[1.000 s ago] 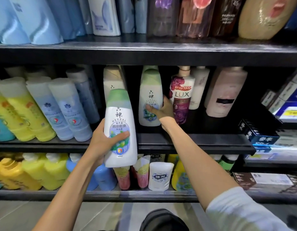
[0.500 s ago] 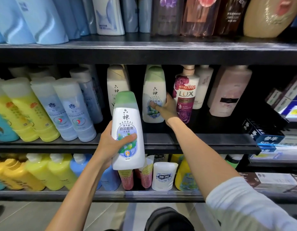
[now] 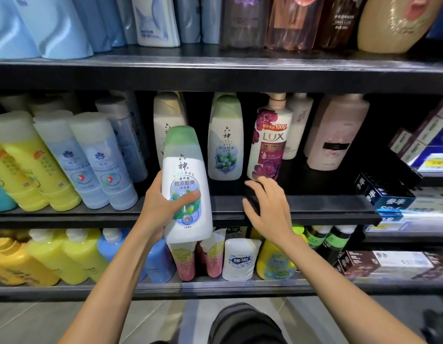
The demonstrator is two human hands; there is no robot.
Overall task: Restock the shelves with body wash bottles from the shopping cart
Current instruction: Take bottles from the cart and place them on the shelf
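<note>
Right now your left hand [image 3: 161,207] is wrapped tight around a white body wash bottle [image 3: 187,192] with a green cap. Your thumb lies across the front label and your other fingers are behind it. You hold the bottle upright, leaning a little to the left, in front of the middle shelf [image 3: 314,214] and just past its front edge. Its bottom hangs lower than that edge, so it is not standing on the shelf.

Your right hand [image 3: 267,202] holds nothing. Its fingers are spread apart and its palm faces down over the front edge of the middle shelf. The fingertips look close to the shelf board, but I cannot tell if they touch it.

On the middle shelf, behind your hands, stands 1 matching green-capped bottle [image 3: 224,142], well back from the front edge. Just to its right stands a LUX bottle [image 3: 269,142] with purple flowers. To the right of that is a pale pink bottle [image 3: 336,135]. Left of the bottle you hold, a white bottle with a gold cap [image 3: 166,115] stands at the back, partly hidden. Farther left, light blue bottles [image 3: 91,160] and yellow bottles [image 3: 24,165] lean in rows near the shelf's left end.

The shelf below holds more yellow bottles, blue bottles and a small white pouch [image 3: 240,259] near its front edge.
</note>
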